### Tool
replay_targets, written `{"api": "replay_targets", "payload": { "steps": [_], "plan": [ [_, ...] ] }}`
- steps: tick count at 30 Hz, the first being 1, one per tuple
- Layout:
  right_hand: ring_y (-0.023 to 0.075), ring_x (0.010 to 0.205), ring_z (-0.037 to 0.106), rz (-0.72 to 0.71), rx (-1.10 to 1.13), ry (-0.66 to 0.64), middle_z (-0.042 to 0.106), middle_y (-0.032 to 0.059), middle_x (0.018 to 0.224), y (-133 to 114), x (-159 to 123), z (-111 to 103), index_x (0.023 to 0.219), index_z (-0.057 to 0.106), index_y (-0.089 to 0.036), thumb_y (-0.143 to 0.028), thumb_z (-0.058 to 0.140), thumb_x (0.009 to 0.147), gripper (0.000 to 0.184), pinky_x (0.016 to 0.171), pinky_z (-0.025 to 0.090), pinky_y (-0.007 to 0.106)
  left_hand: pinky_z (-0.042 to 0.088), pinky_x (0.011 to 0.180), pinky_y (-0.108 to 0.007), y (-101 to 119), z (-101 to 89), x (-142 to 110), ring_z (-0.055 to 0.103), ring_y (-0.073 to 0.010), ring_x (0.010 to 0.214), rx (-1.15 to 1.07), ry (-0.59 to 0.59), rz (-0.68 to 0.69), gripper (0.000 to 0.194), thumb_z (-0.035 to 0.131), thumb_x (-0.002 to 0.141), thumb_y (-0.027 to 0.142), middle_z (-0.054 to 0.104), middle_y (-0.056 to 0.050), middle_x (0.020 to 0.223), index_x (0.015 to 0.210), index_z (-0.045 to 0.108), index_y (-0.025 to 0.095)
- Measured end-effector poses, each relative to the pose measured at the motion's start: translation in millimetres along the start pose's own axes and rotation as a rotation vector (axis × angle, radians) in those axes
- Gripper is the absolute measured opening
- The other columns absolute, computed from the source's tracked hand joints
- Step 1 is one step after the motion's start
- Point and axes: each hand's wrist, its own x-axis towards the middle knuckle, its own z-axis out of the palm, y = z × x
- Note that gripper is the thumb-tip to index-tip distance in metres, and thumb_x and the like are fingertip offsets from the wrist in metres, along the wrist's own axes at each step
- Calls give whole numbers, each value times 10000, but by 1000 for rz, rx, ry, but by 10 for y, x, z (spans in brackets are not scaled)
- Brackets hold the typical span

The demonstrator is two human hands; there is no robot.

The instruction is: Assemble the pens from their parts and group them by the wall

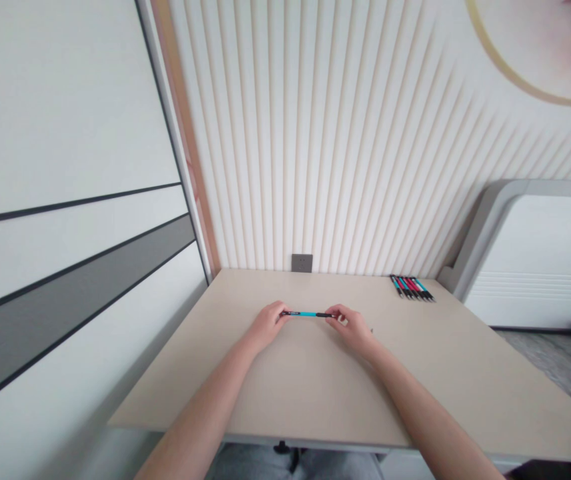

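Note:
A blue and black pen [308, 314] is held level between my two hands, just above the beige table [315, 387]. My left hand [269, 323] is closed on its left end, and my right hand [349, 325] pinches the black right end. The fingertips cover both ends of the pen. A tiny dark piece [372, 331] lies on the table just right of my right hand, too small to name.
Several blue, red and black pens [412, 288] lie side by side at the table's back right. A dark wall socket [302, 263] sits behind the table. A white cabinet [80, 267] stands on the left, a padded grey-white headboard [540, 253] on the right.

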Motion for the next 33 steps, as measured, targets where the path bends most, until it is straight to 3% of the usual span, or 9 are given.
{"api": "replay_targets", "payload": {
  "steps": [5,7,9,11,16,21,23,27,33],
  "plan": [
    [150,503,521,26,-32,-70,569,-11,514,34,-25,15,621,648,-195,-449,388,971,504,550,394,266,480,771,-298,5,9,9,627,-196,826,-3,-21,15,70,608,877,237,686,-36,872,891,663,196],
    [163,566,565,28,-36,-60,618,3,588,40,-25,15,711,680,-195,-447,392,970,462,580,415,271,481,776,-299,6,10,11,631,-197,832,-3,-23,17,70,608,879,237,688,-37,877,895,663,196],
    [189,738,618,8,-33,-33,690,27,805,40,-19,12,978,688,-210,-436,501,922,300,669,454,285,481,778,-303,5,6,9,629,-197,827,1,-15,13,72,599,884,234,685,-36,874,896,659,197],
    [204,876,621,-29,-32,-12,689,40,966,38,-11,10,1140,623,-232,-405,586,871,322,771,469,308,481,776,-304,3,-1,6,628,-196,822,5,-7,10,70,592,887,226,680,-34,871,897,655,196],
    [203,854,611,-66,-57,-23,676,33,867,28,6,8,905,655,-225,-348,513,921,189,816,454,334,480,773,-297,4,-3,6,634,-195,822,7,-14,24,51,609,876,214,682,-31,869,890,653,195],
    [188,681,585,-58,-93,-50,606,28,638,23,0,9,580,598,-216,-375,355,999,510,753,443,330,480,761,-291,10,10,12,637,-197,816,11,-24,41,49,624,870,228,686,-29,859,872,661,197],
    [186,687,593,-54,-89,-46,630,29,679,31,-6,17,661,640,-217,-388,355,999,474,735,451,321,481,761,-293,9,8,10,634,-195,806,17,-18,40,53,619,874,229,684,-30,856,867,659,196],
    [211,868,613,-73,-77,-4,680,47,933,56,0,35,1111,629,-228,-386,546,912,267,791,469,330,482,761,-296,-6,1,4,626,-191,790,32,-2,38,66,600,885,229,679,-29,852,872,656,197],
    [212,853,613,-102,-106,-23,680,48,850,37,17,19,851,660,-218,-343,497,942,225,833,441,347,477,781,-303,-30,19,6,622,-192,812,56,-4,63,54,612,886,223,681,-33,867,876,655,193]
  ]
}}
